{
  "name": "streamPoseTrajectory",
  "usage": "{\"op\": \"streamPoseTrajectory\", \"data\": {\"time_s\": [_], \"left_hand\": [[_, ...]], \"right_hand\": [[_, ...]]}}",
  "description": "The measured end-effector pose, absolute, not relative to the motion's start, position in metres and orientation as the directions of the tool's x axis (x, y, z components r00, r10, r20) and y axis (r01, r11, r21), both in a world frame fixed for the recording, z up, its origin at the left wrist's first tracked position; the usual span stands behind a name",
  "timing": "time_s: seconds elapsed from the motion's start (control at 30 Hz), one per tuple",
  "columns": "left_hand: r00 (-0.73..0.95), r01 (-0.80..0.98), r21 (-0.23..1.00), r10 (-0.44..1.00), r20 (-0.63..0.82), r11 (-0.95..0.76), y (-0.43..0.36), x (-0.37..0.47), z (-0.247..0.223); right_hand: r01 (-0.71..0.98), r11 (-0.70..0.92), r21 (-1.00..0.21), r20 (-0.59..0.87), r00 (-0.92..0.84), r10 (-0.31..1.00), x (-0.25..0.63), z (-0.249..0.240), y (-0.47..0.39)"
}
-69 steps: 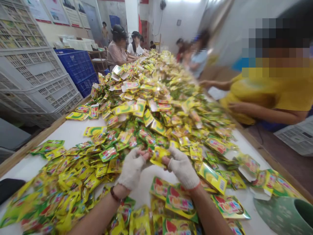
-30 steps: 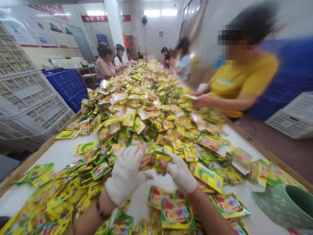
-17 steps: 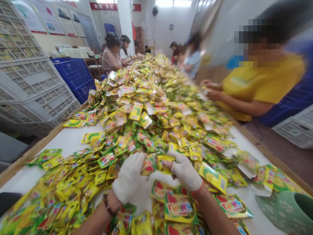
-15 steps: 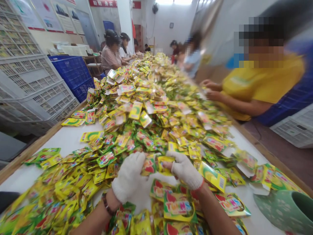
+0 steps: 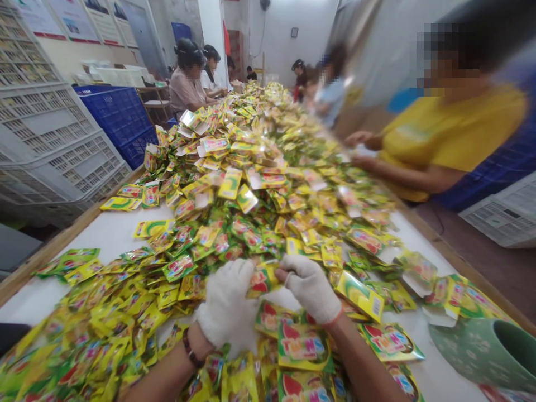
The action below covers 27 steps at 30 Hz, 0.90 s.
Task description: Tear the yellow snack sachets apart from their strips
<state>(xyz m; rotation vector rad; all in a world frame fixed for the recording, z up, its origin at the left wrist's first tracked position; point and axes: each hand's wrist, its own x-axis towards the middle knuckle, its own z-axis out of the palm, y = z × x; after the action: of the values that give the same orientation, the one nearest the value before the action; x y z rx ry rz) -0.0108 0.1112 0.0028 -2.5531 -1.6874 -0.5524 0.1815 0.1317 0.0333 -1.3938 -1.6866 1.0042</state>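
My left hand (image 5: 228, 298), in a white knit glove, is closed on the left side of a small yellow, green and red candy packet (image 5: 260, 281) with a watermelon print. My right hand (image 5: 312, 289), gloved with bare fingertips, pinches at the right edge of the same packet. Whether the packet is a carton or a sachet is hard to tell, as the gloves cover its ends. Below the hands lie printed candy cartons (image 5: 305, 347). Loose candy sachets (image 5: 113, 318) are heaped to the left of my left wrist. A yellow carton (image 5: 360, 295) lies beside my right hand.
A long heap of cartons and sachets (image 5: 251, 184) runs down the white table (image 5: 104, 234) with its wooden edge. A green flowered container (image 5: 464, 349) stands at right. White crates (image 5: 71, 134) and a blue crate (image 5: 119, 120) are at left. A person in yellow (image 5: 444, 139) works across at right.
Both hands have drawn slightly closer together around the packet. My right fingers have curled in more tightly. The view has tipped slightly downward.
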Motion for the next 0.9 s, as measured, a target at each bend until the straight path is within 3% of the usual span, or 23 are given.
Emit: {"op": "streamPoseTrajectory", "data": {"time_s": [0.1,0.33,0.53,0.63,0.7,0.77,0.83,0.9], "left_hand": [[0.327,0.906,0.173,0.898,0.294,-0.387,0.11,-0.01,0.006],[0.303,0.912,0.181,0.902,0.307,-0.368,0.114,-0.015,0.008],[0.312,0.888,0.212,0.872,0.377,-0.409,0.114,-0.015,0.002],[0.303,0.879,0.258,0.887,0.347,-0.401,0.112,-0.011,0.004],[0.291,0.865,0.321,0.907,0.305,-0.385,0.11,-0.008,0.008],[0.248,0.835,0.437,0.937,0.245,-0.335,0.109,-0.004,0.013],[0.206,0.724,0.64,0.966,0.153,-0.256,0.109,-0.001,0.018],[0.193,0.466,0.876,0.981,0.034,-0.122,0.111,0.001,0.022]], "right_hand": [[0.441,0.134,-0.887,0.06,-0.179,0.982,0.181,0.035,0.131],[0.293,-0.116,-0.949,-0.161,-0.135,0.978,0.175,0.038,0.128],[0.246,-0.016,-0.969,-0.093,-0.304,0.948,0.162,0.035,0.119],[0.158,-0.162,-0.974,-0.214,-0.411,0.886,0.163,0.034,0.116],[0.136,-0.259,-0.956,-0.292,-0.49,0.821,0.165,0.032,0.116],[0.133,-0.22,-0.966,-0.257,-0.496,0.829,0.168,0.029,0.118],[0.141,-0.135,-0.981,-0.181,-0.404,0.896,0.17,0.027,0.121],[0.161,-0.063,-0.985,-0.096,-0.21,0.973,0.171,0.026,0.124]]}}
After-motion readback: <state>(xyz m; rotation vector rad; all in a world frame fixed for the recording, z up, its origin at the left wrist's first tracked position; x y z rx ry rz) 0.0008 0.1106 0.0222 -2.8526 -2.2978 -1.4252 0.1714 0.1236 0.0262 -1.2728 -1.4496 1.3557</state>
